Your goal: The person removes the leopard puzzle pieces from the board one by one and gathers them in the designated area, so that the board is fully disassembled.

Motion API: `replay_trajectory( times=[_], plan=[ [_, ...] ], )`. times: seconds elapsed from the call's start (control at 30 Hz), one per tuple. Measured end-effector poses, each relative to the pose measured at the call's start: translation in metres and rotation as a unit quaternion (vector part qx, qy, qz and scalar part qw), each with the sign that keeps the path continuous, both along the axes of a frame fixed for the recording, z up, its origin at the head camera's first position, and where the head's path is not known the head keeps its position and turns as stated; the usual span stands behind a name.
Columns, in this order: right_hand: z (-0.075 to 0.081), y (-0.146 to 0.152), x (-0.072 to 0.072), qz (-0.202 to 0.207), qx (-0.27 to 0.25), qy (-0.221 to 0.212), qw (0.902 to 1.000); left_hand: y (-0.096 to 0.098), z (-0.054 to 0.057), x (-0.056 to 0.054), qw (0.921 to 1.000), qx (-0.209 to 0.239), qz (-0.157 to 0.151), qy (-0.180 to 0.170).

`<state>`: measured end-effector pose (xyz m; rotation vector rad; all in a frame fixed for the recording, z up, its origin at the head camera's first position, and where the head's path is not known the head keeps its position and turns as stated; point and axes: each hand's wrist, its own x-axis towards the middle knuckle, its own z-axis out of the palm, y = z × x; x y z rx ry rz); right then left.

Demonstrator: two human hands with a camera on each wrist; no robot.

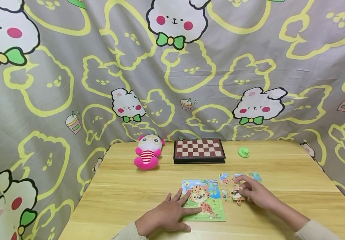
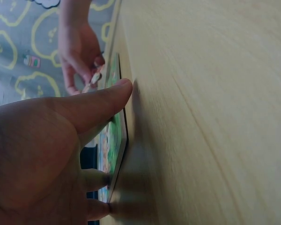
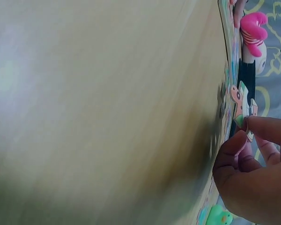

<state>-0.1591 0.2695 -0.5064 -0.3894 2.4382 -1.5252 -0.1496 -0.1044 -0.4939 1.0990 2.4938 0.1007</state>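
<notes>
A square leopard-cub jigsaw puzzle (image 1: 217, 210) lies on the wooden table in the head view. Spread across its left side, my left hand (image 1: 170, 214) touches it with extended fingers; in the left wrist view the thumb (image 2: 100, 105) reaches past the near edge. To the right, my right hand (image 1: 255, 192) pinches joined puzzle pieces (image 1: 237, 194) showing part of a spotted cub. The right wrist view shows these pieces (image 3: 241, 105) tilted up between thumb and fingers, above the table. Other loose pieces (image 1: 224, 177) lie around that hand, partly hidden by it.
A loose corner-like piece (image 1: 256, 176) lies beyond the right hand. Along the back of the table sit a pink panda plush (image 1: 147, 156), a checkered game board box (image 1: 199, 150) and a small green duck (image 1: 243, 152). A patterned curtain (image 1: 166, 110) hangs behind.
</notes>
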Motion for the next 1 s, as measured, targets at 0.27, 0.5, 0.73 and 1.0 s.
replay_trajectory(
  times=[0.27, 0.5, 0.73, 1.0],
  plan=[
    [-0.002, 0.014, -0.001, -0.018, 0.033, 0.004, 0.9993, 0.000, 0.000, 0.000, 1.0000, 0.001, -0.001, 0.000],
    [-0.004, 0.022, 0.001, -0.023, 0.040, 0.015, 0.9988, 0.000, 0.000, -0.001, 0.9998, 0.006, 0.008, -0.016],
    [-0.005, 0.024, 0.001, -0.037, 0.070, 0.026, 0.9965, 0.000, 0.000, -0.001, 0.9998, 0.006, 0.007, -0.017],
    [-0.008, 0.024, -0.001, -0.051, 0.099, 0.045, 0.9928, 0.000, 0.000, -0.001, 0.9999, 0.004, 0.006, -0.015]
  ],
)
